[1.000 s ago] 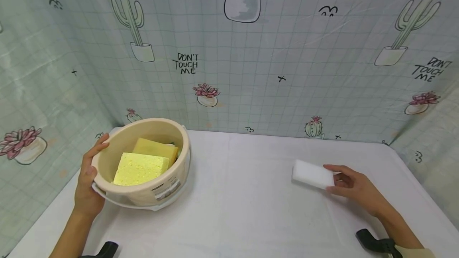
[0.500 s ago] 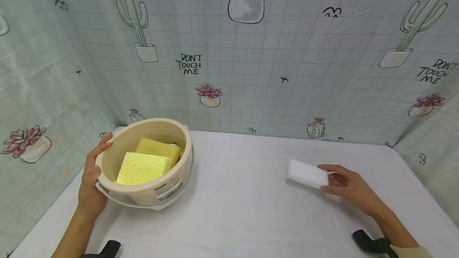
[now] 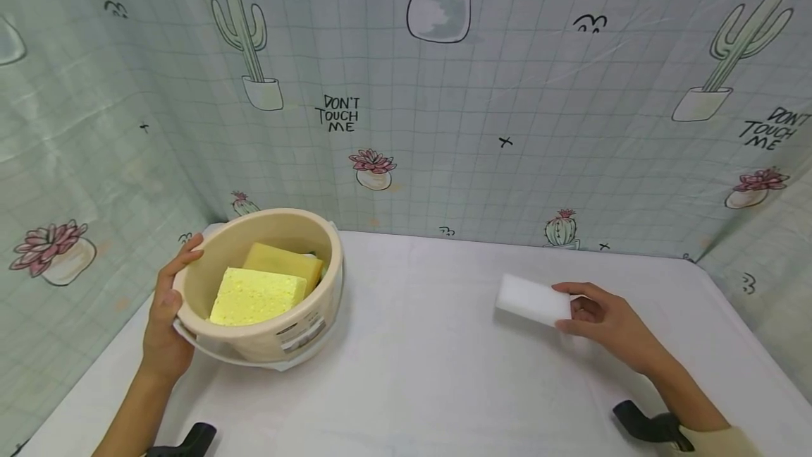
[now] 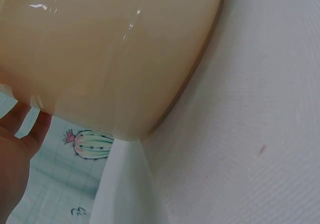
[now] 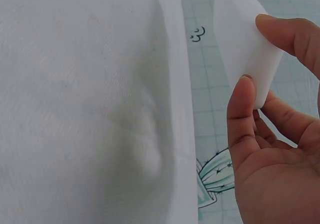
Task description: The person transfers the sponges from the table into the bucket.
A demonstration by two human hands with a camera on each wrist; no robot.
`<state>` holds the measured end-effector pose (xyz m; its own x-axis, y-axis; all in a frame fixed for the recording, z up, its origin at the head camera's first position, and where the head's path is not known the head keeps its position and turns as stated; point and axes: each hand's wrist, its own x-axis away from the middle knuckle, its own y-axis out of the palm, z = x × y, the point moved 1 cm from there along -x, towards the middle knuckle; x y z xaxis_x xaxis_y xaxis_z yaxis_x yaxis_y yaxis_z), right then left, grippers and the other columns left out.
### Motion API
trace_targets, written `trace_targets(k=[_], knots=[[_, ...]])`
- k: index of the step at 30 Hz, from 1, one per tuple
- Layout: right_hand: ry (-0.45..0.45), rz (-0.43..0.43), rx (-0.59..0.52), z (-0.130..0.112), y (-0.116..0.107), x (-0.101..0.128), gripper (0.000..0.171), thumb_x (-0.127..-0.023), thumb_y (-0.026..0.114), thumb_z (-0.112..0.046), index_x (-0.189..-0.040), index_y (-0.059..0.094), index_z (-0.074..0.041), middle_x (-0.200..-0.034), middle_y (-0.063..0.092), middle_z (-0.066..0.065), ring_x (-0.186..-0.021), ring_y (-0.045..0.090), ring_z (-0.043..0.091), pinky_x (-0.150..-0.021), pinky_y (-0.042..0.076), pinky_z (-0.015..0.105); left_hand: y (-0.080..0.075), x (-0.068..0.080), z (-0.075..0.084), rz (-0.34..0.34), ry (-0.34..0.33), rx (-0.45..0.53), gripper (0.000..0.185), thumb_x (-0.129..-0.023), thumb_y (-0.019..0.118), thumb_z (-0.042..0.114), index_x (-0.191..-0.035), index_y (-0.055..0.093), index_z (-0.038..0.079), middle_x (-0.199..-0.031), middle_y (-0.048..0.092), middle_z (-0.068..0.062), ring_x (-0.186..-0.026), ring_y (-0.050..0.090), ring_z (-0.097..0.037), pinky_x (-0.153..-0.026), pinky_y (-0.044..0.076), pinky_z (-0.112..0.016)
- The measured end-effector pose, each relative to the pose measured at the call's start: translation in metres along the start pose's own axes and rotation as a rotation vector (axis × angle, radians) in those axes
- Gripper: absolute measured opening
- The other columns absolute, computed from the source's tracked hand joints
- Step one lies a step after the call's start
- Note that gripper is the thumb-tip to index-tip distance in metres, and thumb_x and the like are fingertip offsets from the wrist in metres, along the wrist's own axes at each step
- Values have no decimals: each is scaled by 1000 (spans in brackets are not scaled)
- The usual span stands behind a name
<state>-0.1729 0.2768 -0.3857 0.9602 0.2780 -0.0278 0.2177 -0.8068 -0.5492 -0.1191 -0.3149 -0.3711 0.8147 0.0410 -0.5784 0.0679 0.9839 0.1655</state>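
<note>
Fingers [image 3: 574, 293] of the right hand [image 3: 605, 326] are pinching one white sponge block [image 3: 531, 300] at its right end, thumb under, index over the top edge; the right wrist view is confirming the thumb and a fingertip pressing on opposite faces of the block [image 5: 247, 44]. The block is sitting just above the white surface [image 3: 431, 365], right of centre, well apart from the basin.

Left hand [image 3: 166, 316] is gripping the near-left rim of one beige basin [image 3: 298, 333], fingers curling over the rim, thumb on the outer wall. The basin is tilting slightly toward the camera while resting on the surface at far left. The left wrist view is showing only the basin's outer wall [image 4: 110, 59] and part of the palm [image 4: 15, 149].

Count inside the basin: two sponges showing whole. One pale yellow sponge [image 3: 256, 295] is lying in front; one darker yellow sponge [image 3: 285, 264] is lying behind it, touching. A sliver of something green is showing behind those; cannot tell what.

Backdrop: cactus-print curtain [image 3: 444, 111] on three sides.
</note>
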Motion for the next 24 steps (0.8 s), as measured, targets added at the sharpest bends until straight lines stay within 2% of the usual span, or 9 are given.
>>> trace_targets(k=[10,24], knots=[[-42,13,5,-14,6,-4,51,-83,76,-25,-128,56,-11,-102,54,15,-88,59,18,-69,51,28,2,0,1,9,-7,1,48,-96,37,22,-141,38,5,-156,11,-8,-141,7,-24,-111,19,-24],[-133,13,-6,-34,14,-15,47,-81,78,-22,-123,60,-13,-111,53,9,-91,57,20,-74,50,23,1,-1,0,3,9,-6,48,-97,37,24,-141,38,4,-156,12,-8,-142,8,-24,-111,17,-24]])
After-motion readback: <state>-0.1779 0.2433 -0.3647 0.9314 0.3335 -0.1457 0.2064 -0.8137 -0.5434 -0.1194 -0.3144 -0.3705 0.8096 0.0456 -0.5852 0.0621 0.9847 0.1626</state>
